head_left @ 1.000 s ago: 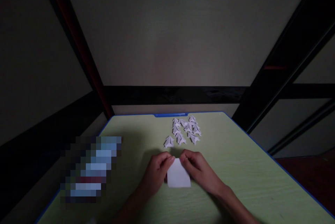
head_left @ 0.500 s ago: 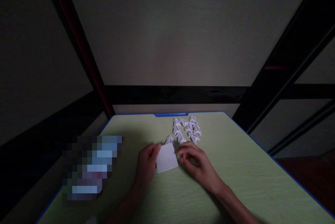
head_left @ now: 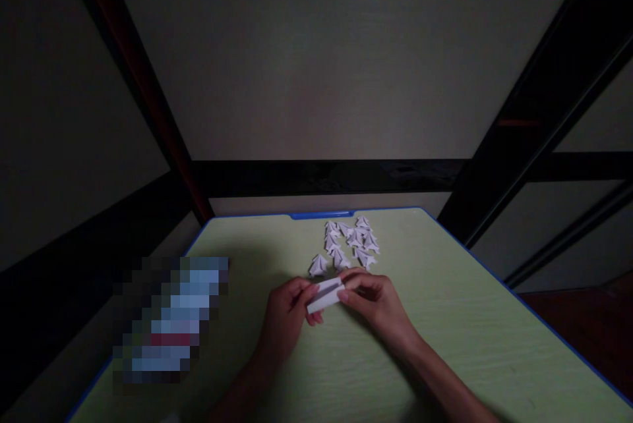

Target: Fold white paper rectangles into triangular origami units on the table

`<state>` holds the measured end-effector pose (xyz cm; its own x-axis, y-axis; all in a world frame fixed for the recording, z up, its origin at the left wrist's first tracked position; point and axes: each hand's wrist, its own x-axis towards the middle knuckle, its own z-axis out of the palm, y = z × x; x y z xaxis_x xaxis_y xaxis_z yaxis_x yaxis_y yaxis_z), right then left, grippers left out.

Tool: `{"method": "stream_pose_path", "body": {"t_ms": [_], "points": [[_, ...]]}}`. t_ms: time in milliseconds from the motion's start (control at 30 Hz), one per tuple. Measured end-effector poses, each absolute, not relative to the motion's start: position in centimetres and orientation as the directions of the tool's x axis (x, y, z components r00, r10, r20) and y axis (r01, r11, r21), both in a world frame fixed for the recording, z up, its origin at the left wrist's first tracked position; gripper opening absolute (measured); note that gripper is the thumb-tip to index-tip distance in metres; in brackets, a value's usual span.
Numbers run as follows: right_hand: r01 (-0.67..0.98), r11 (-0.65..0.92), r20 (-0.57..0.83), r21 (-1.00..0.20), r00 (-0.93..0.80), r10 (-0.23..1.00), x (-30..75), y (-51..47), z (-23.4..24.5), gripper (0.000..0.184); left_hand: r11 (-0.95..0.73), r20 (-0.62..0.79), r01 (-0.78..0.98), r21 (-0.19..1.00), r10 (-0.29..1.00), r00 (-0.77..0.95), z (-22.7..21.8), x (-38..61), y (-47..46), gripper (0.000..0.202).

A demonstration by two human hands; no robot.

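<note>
Paper (head_left: 326, 302): is sitting between both hands over the table (head_left: 459, 324), bending into a narrow fold with a gap showing between its two long edges.
Left hand (head_left: 288, 311): is clamping the paper's left end, thumb above and fingertips showing beneath, probably for steadiness.
Right hand (head_left: 380, 299): is pinching the right end between thumb and fingers, seemingly controlling the fold.
Folded paper pieces (head_left: 355, 237): are lying grouped beyond the hands, perhaps leaving elbow room.
Pixelated patch (head_left: 175, 317): is hiding something at the table's left; I cannot tell what.
</note>
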<state>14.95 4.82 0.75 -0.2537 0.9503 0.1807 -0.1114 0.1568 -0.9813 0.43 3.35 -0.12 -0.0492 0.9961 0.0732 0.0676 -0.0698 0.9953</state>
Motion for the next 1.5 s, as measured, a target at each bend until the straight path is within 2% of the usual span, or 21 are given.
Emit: {"method": "stream_pose_path", "body": {"t_ms": [100, 200, 333, 500, 1233, 1400, 1500], "points": [[-0.100, 0.033, 0.053, -0.994, -0.204, 0.978, 14.9, 4.8, 0.6, 0.015, -0.070, 0.071, 0.043, 0.997, 0.997, -0.033, 0.1, 0.6, 3.3, 0.021], [-0.061, 0.000, 0.009, -0.998, -0.146, 0.989, 14.7, 4.7, 0.5, 0.018, -0.029, 0.028, -0.025, 0.999, 0.999, -0.045, 0.3, 0.6, 3.3, 0.021], [-0.032, 0.021, 0.023, -0.999, -0.096, 0.995, 14.5, 4.7, 0.4, 0.017, 0.022, -0.031, -0.117, 0.993, 0.997, -0.072, 0.4, 0.4, 3.2, 0.029], [-0.034, 0.047, 0.048, -0.998, -0.050, 0.998, 14.4, 4.6, 0.4, 0.017, 0.030, -0.039, -0.088, 0.996, 0.993, -0.107, 0.7, 0.5, 3.1, 0.030], [-0.009, 0.079, 0.079, -0.997, -0.003, 0.997, 14.2, 4.3, 0.3, 0.019, 0.056, -0.084, -0.198, 0.979, 0.987, -0.134, 0.8, 0.9, 3.3, 0.022], [-0.055, 0.078, 0.079, -0.995, -0.012, 0.997, 14.1, 4.3, 0.2, 0.019, 0.064, -0.096, -0.183, 0.981, 0.980, -0.174, 1.1, 0.9, 3.3, 0.018], [-0.163, 0.037, 0.043, -0.986, -0.031, 0.999, 13.9, 4.4, 0.1, 0.018, 0.063, -0.093, -0.165, 0.984, 0.979, -0.181, 1.1, 0.9, 3.3, 0.016]]}}
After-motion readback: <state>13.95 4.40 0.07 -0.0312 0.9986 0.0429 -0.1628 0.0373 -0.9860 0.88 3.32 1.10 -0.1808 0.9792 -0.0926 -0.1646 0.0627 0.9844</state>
